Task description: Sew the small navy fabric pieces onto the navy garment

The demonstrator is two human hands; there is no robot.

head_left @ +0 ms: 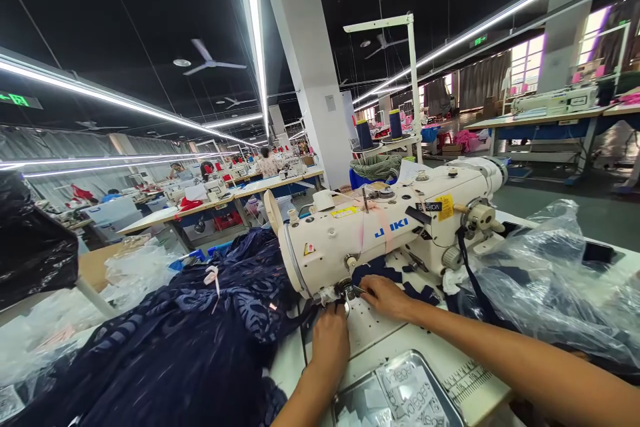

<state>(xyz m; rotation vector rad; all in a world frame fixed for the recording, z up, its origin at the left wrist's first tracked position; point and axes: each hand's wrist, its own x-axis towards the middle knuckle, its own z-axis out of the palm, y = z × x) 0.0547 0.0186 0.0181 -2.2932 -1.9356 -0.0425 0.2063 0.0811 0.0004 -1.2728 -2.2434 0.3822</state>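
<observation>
A white sewing machine (pixel 345 233) marked JUKI stands across the table. Close to its needle, my left hand (pixel 331 337) has its fingers curled down at the edge of the navy garment (pixel 210 333), whose fabric runs from the left to the needle area. My right hand (pixel 387 297) is just right of the needle, its thumb and fingers pinched together at a small dark piece that I cannot make out. Dark fabric pieces (pixel 377 272) lie behind the right hand on the machine bed. Below the hands is a metal tray (pixel 453 407) of printed labels (pixel 410 390).
Clear plastic bags (pixel 545 267) with dark contents cover the table's right side. Two navy thread cones (pixel 367 135) stand behind the machine. At far left hangs a black plastic bag (pixel 35 240). More sewing tables (pixel 225 197) and several people are farther back.
</observation>
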